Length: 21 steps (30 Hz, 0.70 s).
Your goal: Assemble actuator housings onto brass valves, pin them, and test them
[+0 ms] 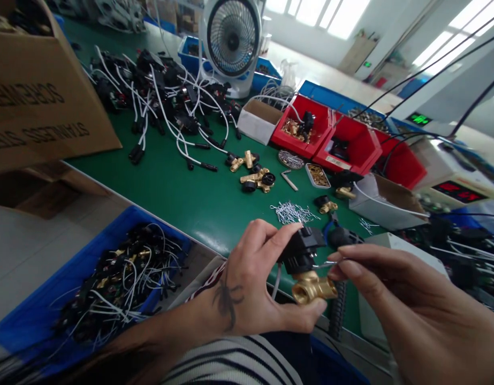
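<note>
Head view: brass-bodied valve [305, 265] is held by left hand [257, 280]; metal clip [326, 264], tip-pinched by right hand [415, 305], could be dropped through fingertip slip.

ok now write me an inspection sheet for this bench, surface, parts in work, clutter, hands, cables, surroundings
Surface: green bench top, glare near its front edge.
Parts in work: brass fitting under a black housing; thin metal pin at the housing's lower edge, contact unclear.
Clutter: loose metal clips piled beyond the hands; more brass fittings lying around.
Hands: left hand grips the fitting and housing; right hand pinches the pin.
Cables: white leads tangled at back left; dark cables at upper right.
Surroundings: fan, red bins, cardboard box, filled blue bin.
</note>
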{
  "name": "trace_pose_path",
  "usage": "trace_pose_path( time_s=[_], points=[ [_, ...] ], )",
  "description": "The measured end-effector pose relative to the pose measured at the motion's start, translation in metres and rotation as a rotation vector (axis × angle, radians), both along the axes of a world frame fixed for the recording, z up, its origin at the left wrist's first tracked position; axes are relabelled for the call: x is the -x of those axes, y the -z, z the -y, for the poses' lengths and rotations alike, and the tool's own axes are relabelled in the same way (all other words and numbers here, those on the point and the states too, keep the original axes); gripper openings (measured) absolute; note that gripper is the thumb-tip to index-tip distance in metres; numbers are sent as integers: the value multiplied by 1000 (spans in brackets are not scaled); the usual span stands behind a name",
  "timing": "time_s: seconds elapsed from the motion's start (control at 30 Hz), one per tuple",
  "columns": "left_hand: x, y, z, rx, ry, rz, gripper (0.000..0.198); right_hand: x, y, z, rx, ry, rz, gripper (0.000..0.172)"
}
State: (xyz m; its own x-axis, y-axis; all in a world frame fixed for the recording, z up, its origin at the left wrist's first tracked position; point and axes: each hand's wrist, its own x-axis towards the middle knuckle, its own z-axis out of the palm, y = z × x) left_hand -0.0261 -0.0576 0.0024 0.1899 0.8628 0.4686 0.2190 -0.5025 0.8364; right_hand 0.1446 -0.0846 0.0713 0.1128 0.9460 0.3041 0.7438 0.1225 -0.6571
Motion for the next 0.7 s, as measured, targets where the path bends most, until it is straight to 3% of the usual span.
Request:
trace_pose_path(
  time_s=[0.17, 0.33, 0.5, 0.6, 0.7],
  points=[
    [1, -5, 3, -26, -8, -34, 75, 11, -4, 1, -59, -109, 135, 10],
    [2, -8, 3, -37, 11, -63, 75, 3, -5, 0, -77, -156, 196, 7],
    [4, -7, -3, -77, 64, -75, 75, -4, -10, -7, -60, -356, 240, 11],
    [6, 2, -11, -116, 105, -127, 72, 2, 5, -10, -54, -310, 113, 10],
    [5, 17, -19, -117, 152, -222, 68, 6, 33, -9, 9, -218, -34, 9]
  ],
)
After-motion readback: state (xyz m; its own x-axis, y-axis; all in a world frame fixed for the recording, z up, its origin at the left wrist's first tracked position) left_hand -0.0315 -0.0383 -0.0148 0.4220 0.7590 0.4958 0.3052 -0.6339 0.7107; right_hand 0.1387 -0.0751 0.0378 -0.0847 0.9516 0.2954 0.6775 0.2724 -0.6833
